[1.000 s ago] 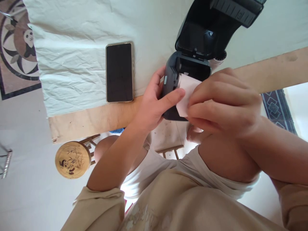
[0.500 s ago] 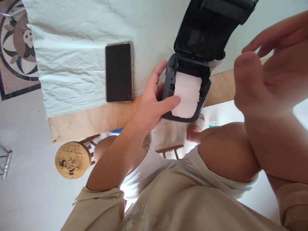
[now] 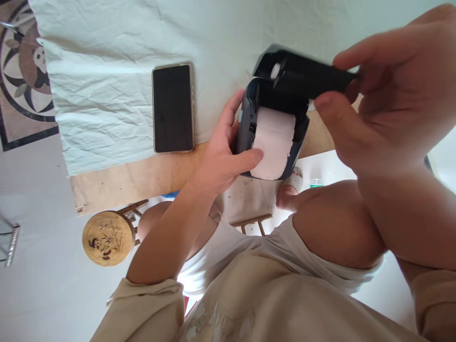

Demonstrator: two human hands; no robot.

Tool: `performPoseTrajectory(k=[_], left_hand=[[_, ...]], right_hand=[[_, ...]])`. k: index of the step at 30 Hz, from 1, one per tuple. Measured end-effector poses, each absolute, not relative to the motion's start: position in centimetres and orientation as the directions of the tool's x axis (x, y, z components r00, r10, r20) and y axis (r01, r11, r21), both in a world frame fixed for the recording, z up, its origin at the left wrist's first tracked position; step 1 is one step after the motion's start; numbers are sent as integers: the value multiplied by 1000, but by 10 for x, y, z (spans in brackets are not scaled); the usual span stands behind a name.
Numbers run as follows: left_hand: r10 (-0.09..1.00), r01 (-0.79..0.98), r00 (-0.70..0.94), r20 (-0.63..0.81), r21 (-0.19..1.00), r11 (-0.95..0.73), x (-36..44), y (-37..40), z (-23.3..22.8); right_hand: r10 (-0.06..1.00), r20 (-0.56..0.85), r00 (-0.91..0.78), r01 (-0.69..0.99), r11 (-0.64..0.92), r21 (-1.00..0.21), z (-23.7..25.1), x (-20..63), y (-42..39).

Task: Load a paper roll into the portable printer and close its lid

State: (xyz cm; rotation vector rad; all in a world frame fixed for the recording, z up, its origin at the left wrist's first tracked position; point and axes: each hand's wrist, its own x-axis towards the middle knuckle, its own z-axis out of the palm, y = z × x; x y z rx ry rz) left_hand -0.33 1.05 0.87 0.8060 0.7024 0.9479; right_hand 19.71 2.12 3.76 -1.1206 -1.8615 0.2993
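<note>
A small dark label printer [image 3: 249, 109] stands at the near edge of the table, with a white paper roll [image 3: 273, 142] lying in its open bay. My left hand [image 3: 221, 156] grips the printer's left side, the thumb resting on the paper's loose end. My right hand [image 3: 384, 95] holds the printer's black lid [image 3: 306, 76] by its far end, between thumb and fingers. The lid is tilted partway down over the roll.
A phone [image 3: 173, 108] with a dark screen lies face up on the pale cloth [image 3: 107, 95], left of the printer. The wooden table edge [image 3: 135, 178] runs below it. A round wooden stool [image 3: 107, 237] stands on the floor beside my knees.
My right hand let go of the paper, swung up and right, then took hold of the lid. The lid has come down from fully open to partway over the roll.
</note>
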Motion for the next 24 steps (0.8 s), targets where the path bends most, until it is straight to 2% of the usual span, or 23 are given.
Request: performPoseTrajectory(k=[2,4,14,21,24], left_hand=[[897,-434,411,-162,830,349,-3,11,7],[898,-445,411,-154,826,345,-3,11,6],[907,-477,400,-132,815,329,-2,10,7],[911,-504,396,-112,803,318,-1,8,6],[914,-550,402,-56,783,290,0,7,7]], right_hand=[[725,633,-271,597,642,-481,34,197,22],[691,634,-346,590,686,-425,32,196,22],[719,581,-381,578,676,-458,31,186,17],[676,582,-451,507,731,-457,27,186,22],[671,595,-443,504,735,-453,29,185,21]])
